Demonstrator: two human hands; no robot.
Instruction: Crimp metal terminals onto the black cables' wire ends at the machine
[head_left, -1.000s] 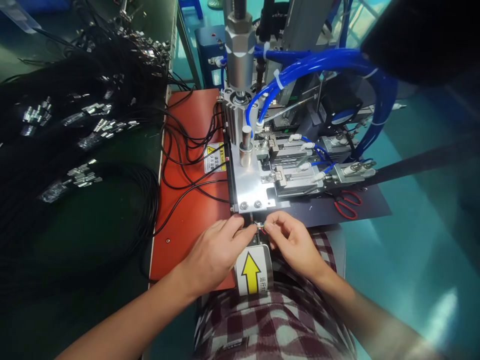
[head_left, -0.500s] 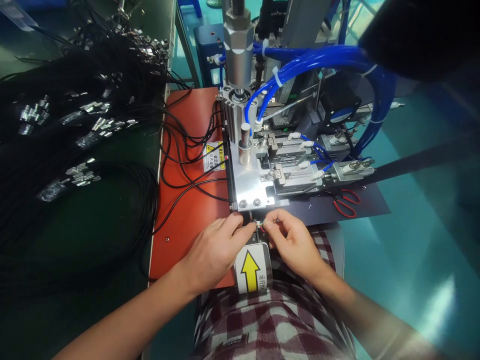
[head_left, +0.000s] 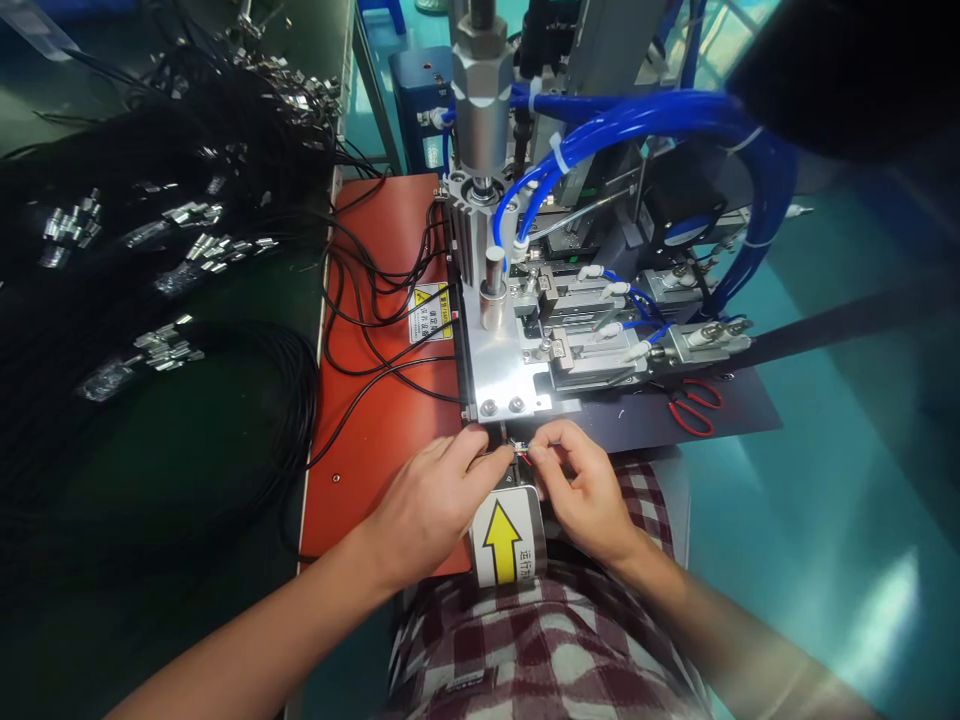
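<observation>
Both hands meet at the front end of a metal machine (head_left: 501, 375). My left hand (head_left: 442, 485) is closed, its thumb and fingertips pressed at a small connector (head_left: 518, 449); its grip is partly hidden. My right hand (head_left: 581, 485) pinches thin coloured wires (head_left: 529, 453), red and green among them, right beside that connector. Below the fingertips sits a white plate with a yellow arrow (head_left: 504, 540). Black cables (head_left: 375, 372) run over the orange board (head_left: 375, 440) to the machine's left side.
Bundles of black cables with metal connector ends (head_left: 169, 345) cover the table at left. Blue air hoses (head_left: 660, 110) arch over the machine. Red-handled scissors (head_left: 696, 408) lie on the dark plate to the right. A checkered garment (head_left: 540, 640) is close below the hands.
The hands stay at the same spot on the connector and wires. My right hand's fingers shift very slightly; the whole view drifts a little.
</observation>
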